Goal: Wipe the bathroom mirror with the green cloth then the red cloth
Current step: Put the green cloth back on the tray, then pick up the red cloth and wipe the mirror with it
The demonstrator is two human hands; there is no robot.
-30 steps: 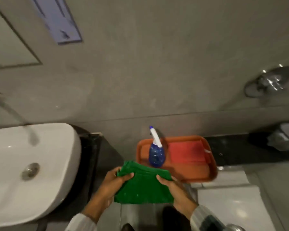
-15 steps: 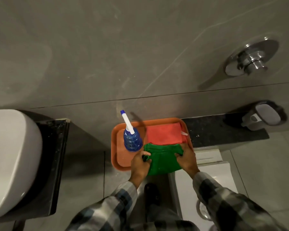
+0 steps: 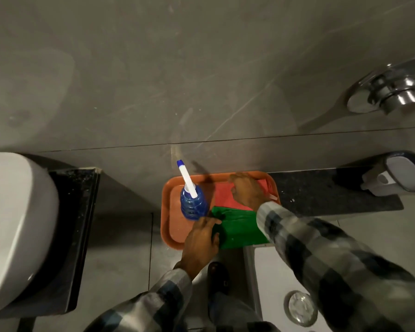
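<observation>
Green cloth [image 3: 240, 232] lies folded on orange tray [image 3: 165, 212], left hand [image 3: 200, 238] fingers resting at its edge; right hand [image 3: 248, 191] flat on red cloth [image 3: 223, 196], grip indeterminate; soft, light; pinch a corner.

Bottle [image 3: 192, 204] left of cloths [image 3: 242, 232] in tray [image 3: 168, 226]

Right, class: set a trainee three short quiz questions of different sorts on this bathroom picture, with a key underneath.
1. True or false: the spray bottle stands upright on the orange tray.
2. Which cloth does the right hand rest on: A green, B red, C neither?
3. Fill in: the left hand touches the ____ cloth.

Key: 1 true. 2 B, the red cloth. 3 green; the green cloth lies at the tray's near edge.
</observation>
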